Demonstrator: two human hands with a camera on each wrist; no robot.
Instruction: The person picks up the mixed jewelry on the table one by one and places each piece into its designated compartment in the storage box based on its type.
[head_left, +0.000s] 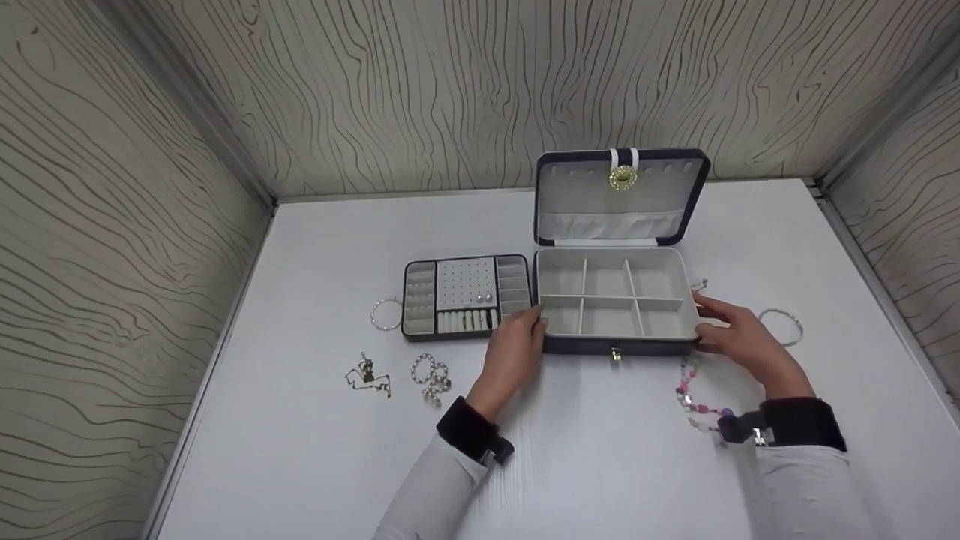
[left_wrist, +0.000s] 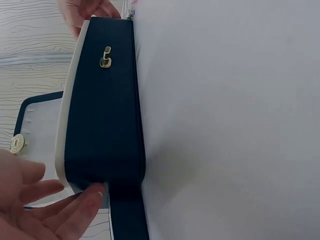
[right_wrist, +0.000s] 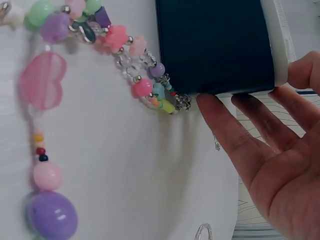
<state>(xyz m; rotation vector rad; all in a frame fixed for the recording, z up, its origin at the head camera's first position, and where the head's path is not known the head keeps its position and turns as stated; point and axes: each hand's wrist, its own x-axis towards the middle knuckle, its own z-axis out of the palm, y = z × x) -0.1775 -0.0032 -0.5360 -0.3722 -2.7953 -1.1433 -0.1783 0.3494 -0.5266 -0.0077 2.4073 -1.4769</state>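
Observation:
A dark blue jewelry box point(head_left: 616, 345) stands with its lid point(head_left: 615, 202) raised, showing six light compartments with nothing in them. My left hand point(head_left: 514, 356) touches the box's left front corner, fingers along its side. On the opposite side, my right hand point(head_left: 742, 345) lays nearly straight fingers point(right_wrist: 225, 125) against the wall, its thumb by the pale rim. Left of the box is a jewelry tray point(head_left: 420, 300) with a pegboard panel, a pair of earrings point(head_left: 484, 298) and ring rolls. A colorful bead string point(right_wrist: 45, 80) lies beside the box's right front corner, partly beneath it or hidden by it.
On the white table point(head_left: 315, 255), a pearl bracelet point(head_left: 431, 375) and a thin chain necklace point(head_left: 367, 375) lie at left. One bangle point(head_left: 386, 313) is beside the tray, another bangle point(head_left: 781, 326) right of my right hand. Wood-patterned panels point(head_left: 450, 90) enclose the table.

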